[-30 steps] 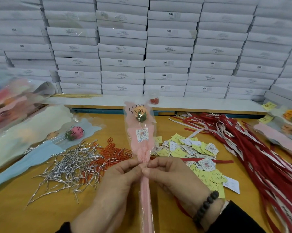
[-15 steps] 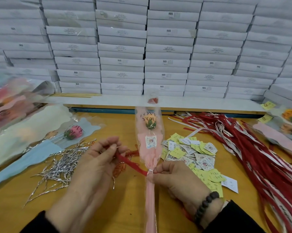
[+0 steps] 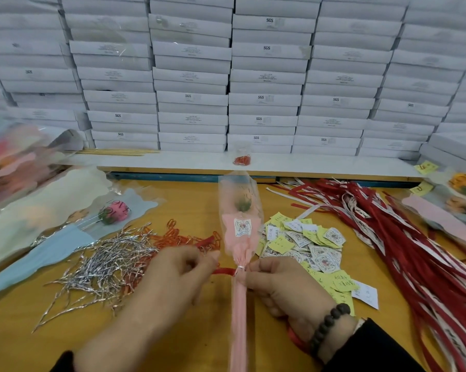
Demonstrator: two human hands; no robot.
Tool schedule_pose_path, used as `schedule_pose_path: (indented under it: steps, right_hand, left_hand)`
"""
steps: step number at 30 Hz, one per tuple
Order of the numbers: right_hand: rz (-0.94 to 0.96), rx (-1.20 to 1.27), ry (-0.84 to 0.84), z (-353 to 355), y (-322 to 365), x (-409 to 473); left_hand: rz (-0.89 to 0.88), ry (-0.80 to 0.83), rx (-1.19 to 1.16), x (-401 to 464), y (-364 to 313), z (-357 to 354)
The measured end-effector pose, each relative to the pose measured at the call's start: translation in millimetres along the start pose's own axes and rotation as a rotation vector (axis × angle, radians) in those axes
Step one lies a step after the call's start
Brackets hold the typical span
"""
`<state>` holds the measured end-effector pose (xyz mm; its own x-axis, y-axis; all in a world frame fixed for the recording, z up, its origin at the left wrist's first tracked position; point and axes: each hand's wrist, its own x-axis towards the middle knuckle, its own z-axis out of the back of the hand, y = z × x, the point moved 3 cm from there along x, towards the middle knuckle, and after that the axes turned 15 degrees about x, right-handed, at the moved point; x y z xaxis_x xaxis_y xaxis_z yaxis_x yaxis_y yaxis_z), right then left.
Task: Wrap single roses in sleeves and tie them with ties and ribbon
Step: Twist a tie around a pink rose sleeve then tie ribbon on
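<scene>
A single rose in a pink and clear sleeve [image 3: 239, 224] stands upright at the middle of the table, a silver tie [image 3: 241, 267] cinching its neck. My right hand [image 3: 280, 285] grips the sleeve just below the tie. My left hand [image 3: 172, 277] pinches a red ribbon [image 3: 223, 271] that runs level from the sleeve's neck to its fingers. The ribbon's other end shows red under my right wrist.
Silver ties [image 3: 105, 264] and red clips [image 3: 183, 238] lie at left, stickers and yellow notes [image 3: 307, 245] at right, red ribbons [image 3: 414, 251] far right. Empty sleeves and a pink rose [image 3: 115, 212] lie at left. White boxes [image 3: 253, 76] are stacked behind.
Both hands held the sleeve's neck a second ago. My left hand then drew the red ribbon out leftward and has now come back close to the neck with it.
</scene>
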<state>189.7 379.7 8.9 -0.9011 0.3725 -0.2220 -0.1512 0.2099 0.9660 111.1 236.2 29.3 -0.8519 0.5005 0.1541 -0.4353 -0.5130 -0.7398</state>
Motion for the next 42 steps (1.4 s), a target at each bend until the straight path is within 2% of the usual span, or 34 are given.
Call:
schedule_pose_path:
  steps: [2, 3, 4, 8, 12, 15, 18, 21, 24, 28, 33, 39, 42]
  right_hand:
    - [-0.014, 0.052, 0.014, -1, 1, 0]
    - [-0.017, 0.078, 0.028, -1, 2, 0]
    - [-0.020, 0.099, 0.045, -2, 2, -1]
    - [-0.047, 0.094, 0.099, -4, 2, -3]
    - [-0.057, -0.038, 0.083, -1, 1, -1]
    - [-0.031, -0.132, 0.039, 2, 1, -1]
    - [0.014, -0.270, 0.036, 1, 1, 0]
    - [0.094, -0.448, 0.054, -4, 1, 1]
    - [0.129, -0.561, 0.088, -8, 2, 0]
    - [0.102, -0.621, 0.111, -3, 9, -3]
    - [0.156, -0.823, 0.095, 6, 18, -7]
    - [0.070, -0.755, 0.097, 17, 23, -7]
    - [0.011, -0.487, 0.053, 25, 28, -7]
  left_hand:
    - [0.105, 0.324, -0.031, -6, -4, -14]
    - [0.126, 0.418, -0.060, -8, -4, -19]
    - [0.153, 0.443, -0.135, -9, -4, -22]
    - [0.260, 0.283, -0.652, -6, 3, -31]
    - [0.271, 0.042, -0.831, 0, 11, -26]
    - [0.240, -0.081, -0.763, 2, 15, -19]
    - [0.109, -0.130, -0.652, 3, 11, -14]
    - [-0.066, -0.015, -0.494, 0, 1, -19]
    - [-0.104, 0.099, -0.388, -3, -2, -27]
    - [-0.108, 0.091, -0.303, -2, -1, -28]
    - [-0.130, 0.080, -0.205, -3, -1, -24]
    - [-0.110, 0.118, -0.177, -2, 3, -26]
    - [-0.112, 0.122, -0.167, -2, 2, -25]
